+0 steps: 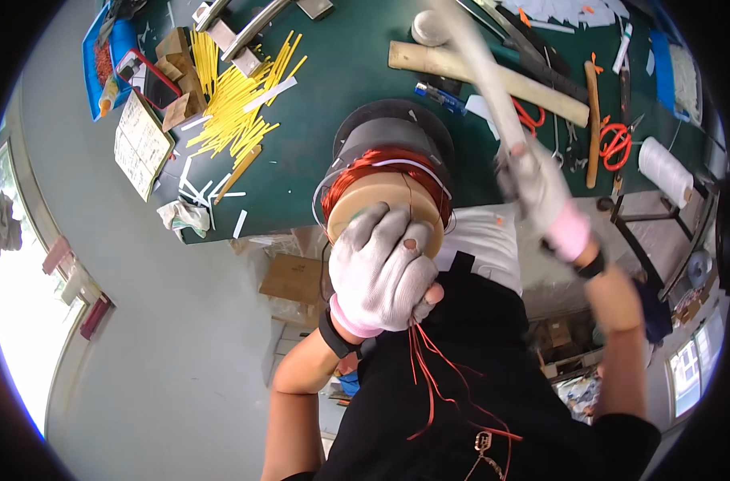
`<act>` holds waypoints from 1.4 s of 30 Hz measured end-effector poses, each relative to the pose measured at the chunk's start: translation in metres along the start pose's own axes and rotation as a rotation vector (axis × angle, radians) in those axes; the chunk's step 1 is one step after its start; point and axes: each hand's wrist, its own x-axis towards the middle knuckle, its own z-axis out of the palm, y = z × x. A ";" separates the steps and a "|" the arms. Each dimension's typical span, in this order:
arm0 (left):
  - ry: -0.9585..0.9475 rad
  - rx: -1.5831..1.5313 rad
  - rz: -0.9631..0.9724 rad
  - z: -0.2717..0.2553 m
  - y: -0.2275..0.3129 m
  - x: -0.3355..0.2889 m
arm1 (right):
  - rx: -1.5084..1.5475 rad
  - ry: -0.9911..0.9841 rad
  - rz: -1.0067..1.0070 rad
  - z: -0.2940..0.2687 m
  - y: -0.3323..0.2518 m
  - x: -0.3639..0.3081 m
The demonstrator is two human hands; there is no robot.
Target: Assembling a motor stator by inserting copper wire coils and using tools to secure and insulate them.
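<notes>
My left hand [381, 268], in a pale glove with a pink cuff, is closed at the front of a round tan block [350, 204]. Thin red wires [429, 377] hang out below its fist. Behind the block, a ring of copper-red wire coils [387, 159] circles a dark grey cylinder [373, 132], which stands at the edge of the green table. My right hand [537, 180], gloved the same way and blurred, grips a long pale stick [489, 76] to the right of the cylinder. The stick's far end runs out of the picture.
Yellow strips [237, 104] lie left on the table [333, 48], near a phone [147, 78] and a notebook [143, 144]. On the right are a thick wooden rod [541, 98], red-handled scissors [616, 147] and a white thread spool [666, 172]. A cardboard box [291, 277] stands below.
</notes>
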 end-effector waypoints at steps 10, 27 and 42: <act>-0.184 -0.126 0.392 -0.008 -0.020 0.015 | -0.523 -0.123 -0.219 0.010 0.020 -0.009; 0.147 0.095 -0.189 0.014 0.013 -0.002 | -0.907 -0.361 -0.455 0.003 -0.041 0.035; 0.015 0.028 0.086 0.006 -0.004 0.008 | -0.825 -0.307 -0.749 0.009 -0.041 0.062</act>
